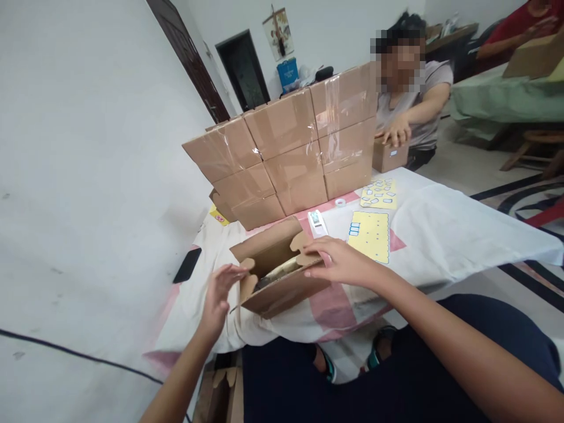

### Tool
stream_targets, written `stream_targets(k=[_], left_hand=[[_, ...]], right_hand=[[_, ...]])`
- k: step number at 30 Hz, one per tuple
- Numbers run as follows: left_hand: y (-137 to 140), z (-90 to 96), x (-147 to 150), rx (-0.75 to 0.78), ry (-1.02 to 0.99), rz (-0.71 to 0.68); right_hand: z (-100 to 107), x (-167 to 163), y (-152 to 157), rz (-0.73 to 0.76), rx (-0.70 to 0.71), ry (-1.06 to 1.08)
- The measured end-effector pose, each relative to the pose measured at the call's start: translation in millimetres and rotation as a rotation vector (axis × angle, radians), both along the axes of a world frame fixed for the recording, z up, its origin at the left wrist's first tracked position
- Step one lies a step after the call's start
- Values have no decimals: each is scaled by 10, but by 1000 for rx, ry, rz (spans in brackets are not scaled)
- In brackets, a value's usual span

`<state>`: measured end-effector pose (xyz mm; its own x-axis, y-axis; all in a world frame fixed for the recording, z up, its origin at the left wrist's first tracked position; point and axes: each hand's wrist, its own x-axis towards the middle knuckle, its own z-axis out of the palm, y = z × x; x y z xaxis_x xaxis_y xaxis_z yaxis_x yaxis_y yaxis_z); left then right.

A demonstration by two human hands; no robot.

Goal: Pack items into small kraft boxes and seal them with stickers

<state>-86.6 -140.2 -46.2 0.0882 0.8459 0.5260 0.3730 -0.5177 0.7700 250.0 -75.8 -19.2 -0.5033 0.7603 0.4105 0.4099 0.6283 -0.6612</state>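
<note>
– While the open cardboard carton [286, 298] sits near the close edge of the pink-and-white tablecloth [445, 217], two hands are right on top of it! What's the left one up to?

– The left hand [218, 296] is loosely open, fingers slightly bent, thumb apart, fingertips up by the left end flap [248, 286], gripping nothing!

– And the right hand [337, 261]?

– Half open, fingers stretched, thumb parted below them, straddling the carton's right end beside the right end flap [300, 244]; whether it pinches the cardboard, I can't tell!

– I spot a pale item [282, 269] inside, too hidden to name. Anything around?

– A wall of taped cartons [291, 158] stands just behind, a black smartphone [187, 265] lies left, a tape roll [339, 202] and yellow sticker sheets [374, 238] lie beyond the right hand, and across the table a co-worker's hand [399, 130] rests on a small carton [390, 158]
</note>
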Motion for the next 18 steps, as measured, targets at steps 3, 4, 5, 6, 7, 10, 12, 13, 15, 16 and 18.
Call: stream_targets(k=[3,4,5,6,7,10,12,13,15,16,18], left_hand=[[-91,-261,-6,-63,13,-131],[-86,-282,6,-81,43,-77],[-60,-272,20,-81,73,-3],[-16,-236,35,-68,111,76],[42,-181,51,-57,167,141],[230,50,116,-63,422,184],[299,207,181,-127,586,151],[303,274,220,-154,657,142],[247,377,301,-154,798,157],[198,408,339,-121,868,183],[98,431,400,-19,987,275]], right_hand=[[-135,-32,124,25,-110,33],[-172,-66,139,-13,-120,47],[-207,-108,145,-61,-125,70],[-238,-156,146,-112,-126,99],[-267,-204,147,-156,-122,131],[-326,-319,174,-191,-86,199],[-332,-350,213,-127,-49,228],[-327,-353,234,-93,-26,254],[-317,-350,267,-52,19,316],[-317,-347,279,-50,34,341],[-334,-346,297,-80,49,359]])
